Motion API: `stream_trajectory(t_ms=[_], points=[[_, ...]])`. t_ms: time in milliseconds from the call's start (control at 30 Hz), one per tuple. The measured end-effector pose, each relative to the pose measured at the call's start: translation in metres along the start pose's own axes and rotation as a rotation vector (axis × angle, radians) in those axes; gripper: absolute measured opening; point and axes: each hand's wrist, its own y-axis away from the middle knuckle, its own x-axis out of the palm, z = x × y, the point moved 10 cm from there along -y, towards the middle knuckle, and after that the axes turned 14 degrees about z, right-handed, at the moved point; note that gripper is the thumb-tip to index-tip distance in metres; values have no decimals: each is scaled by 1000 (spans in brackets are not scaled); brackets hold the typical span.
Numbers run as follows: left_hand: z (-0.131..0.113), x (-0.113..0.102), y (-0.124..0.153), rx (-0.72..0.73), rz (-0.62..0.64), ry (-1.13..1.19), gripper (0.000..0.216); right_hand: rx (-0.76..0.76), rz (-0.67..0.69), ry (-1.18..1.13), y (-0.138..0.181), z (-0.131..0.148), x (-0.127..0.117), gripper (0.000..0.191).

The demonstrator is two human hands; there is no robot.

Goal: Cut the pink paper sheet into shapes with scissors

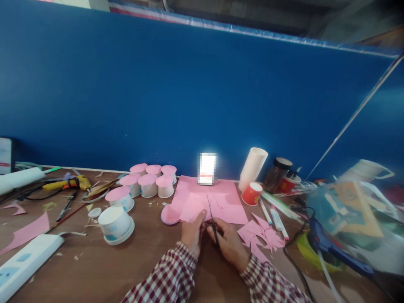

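Observation:
My left hand pinches the near edge of a pink paper sheet on the brown table. My right hand is closed round scissors, whose blades point away from me into the paper. A larger pink sheet lies under and behind it, and a pink paper disc lies just left of my left hand. Pink offcuts lie to the right of my right hand. Both sleeves are red-and-white checked.
Several upturned white cups with pink tops stand at centre left; one white cup is nearer. A power strip and tools lie left. A white cup stack, red cup, jar, pens and a cluttered pile sit right. A blue partition stands behind.

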Motion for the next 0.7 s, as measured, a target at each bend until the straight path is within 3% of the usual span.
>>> stream_trajectory(t_ms=[700], points=[[-2,1,0,22,6,15,35,7,22,-27,-1,-4,3,21]])
